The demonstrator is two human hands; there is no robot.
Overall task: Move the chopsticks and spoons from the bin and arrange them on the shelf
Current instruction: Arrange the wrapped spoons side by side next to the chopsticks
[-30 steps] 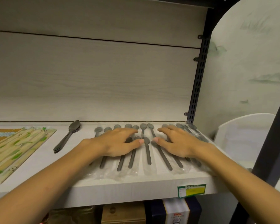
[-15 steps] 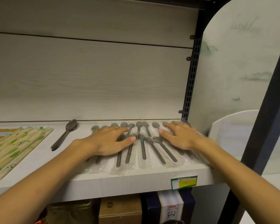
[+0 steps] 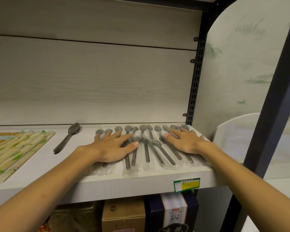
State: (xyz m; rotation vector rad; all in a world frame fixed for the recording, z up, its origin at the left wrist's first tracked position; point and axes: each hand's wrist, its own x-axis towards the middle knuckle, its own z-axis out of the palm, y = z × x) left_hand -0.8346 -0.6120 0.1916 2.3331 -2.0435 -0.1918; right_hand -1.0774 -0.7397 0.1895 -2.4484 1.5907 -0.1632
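Left hand [image 3: 113, 146]: your fingers spread flat on wrapped spoons [image 3: 146, 148].
Right hand [image 3: 185, 141]: spread flat, same spoons.
Chopsticks [image 3: 15, 151]: far left of spoons on shelf [image 3: 124, 185].

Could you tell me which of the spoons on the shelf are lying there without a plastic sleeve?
The small nested stack of bare spoons, lying alone between the chopstick packs and the left hand. All the wrapped spoons sit in clear sleeves under both hands.
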